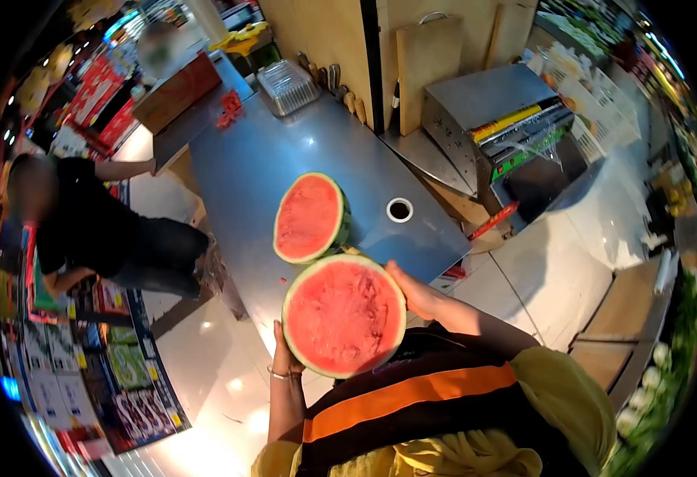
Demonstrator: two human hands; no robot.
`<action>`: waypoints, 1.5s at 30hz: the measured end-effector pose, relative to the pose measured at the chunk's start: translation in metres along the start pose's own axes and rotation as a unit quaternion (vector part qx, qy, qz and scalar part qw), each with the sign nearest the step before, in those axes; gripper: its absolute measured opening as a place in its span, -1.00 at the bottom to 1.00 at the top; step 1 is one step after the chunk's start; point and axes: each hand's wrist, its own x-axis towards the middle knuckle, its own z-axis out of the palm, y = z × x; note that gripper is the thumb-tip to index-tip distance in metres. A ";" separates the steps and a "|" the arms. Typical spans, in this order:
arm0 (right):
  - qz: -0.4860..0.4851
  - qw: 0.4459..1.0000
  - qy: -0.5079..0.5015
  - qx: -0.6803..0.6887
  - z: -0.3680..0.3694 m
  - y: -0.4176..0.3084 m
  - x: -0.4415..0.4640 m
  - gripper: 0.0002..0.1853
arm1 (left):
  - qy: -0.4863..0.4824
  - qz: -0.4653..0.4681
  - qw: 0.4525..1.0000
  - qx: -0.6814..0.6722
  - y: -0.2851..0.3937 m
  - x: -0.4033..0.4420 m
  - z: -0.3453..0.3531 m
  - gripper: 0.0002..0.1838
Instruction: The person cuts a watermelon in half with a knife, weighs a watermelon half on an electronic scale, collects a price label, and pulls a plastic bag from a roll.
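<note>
Between my two hands is a watermelon half (pixel 343 316), its red cut face turned up toward me, close to my body at the table's front edge. My left hand (pixel 285 351) grips its left rim, a bracelet on the wrist. On the opposite side my right hand (pixel 412 290) holds the upper right rim. The fingers under the melon are mostly hidden. Just beyond lies a second watermelon half (pixel 309 217), resting on the metal table (pixel 237 183) with its cut face tilted up.
A round hole (pixel 399 210) with a white rim sits at the table's right. Clear plastic containers (pixel 288 86) and knife handles (pixel 334 78) are at the back. A wrapping machine (pixel 499 119) stands right, near a cutting board (pixel 428 71). At left, a person (pixel 110 215) holds a cardboard box (pixel 177 94).
</note>
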 end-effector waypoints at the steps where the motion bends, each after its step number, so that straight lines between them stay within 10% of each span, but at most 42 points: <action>1: 0.009 1.000 -0.015 0.000 -0.015 -0.018 -0.020 -0.06 | 0.016 0.006 1.000 -0.005 -0.011 0.003 0.023 -0.17; 17: -0.029 0.999 -0.021 0.020 -0.149 -0.072 -0.111 -0.21 | -0.020 -0.029 0.999 -0.040 -0.069 0.032 0.183 -0.13; 20: -0.082 0.996 0.037 -0.024 -0.144 -0.093 -0.112 -0.19 | -0.002 0.115 0.993 0.027 -0.049 0.046 0.217 -0.12; 25: -0.094 0.992 0.040 -0.077 -0.161 -0.138 -0.122 -0.15 | -0.134 0.009 0.990 -0.041 -0.058 0.064 0.230 -0.17; 45: 0.035 0.983 -0.133 -0.117 -0.252 -0.185 -0.091 -0.16 | 0.046 0.108 0.978 -0.172 -0.122 0.081 0.310 -0.15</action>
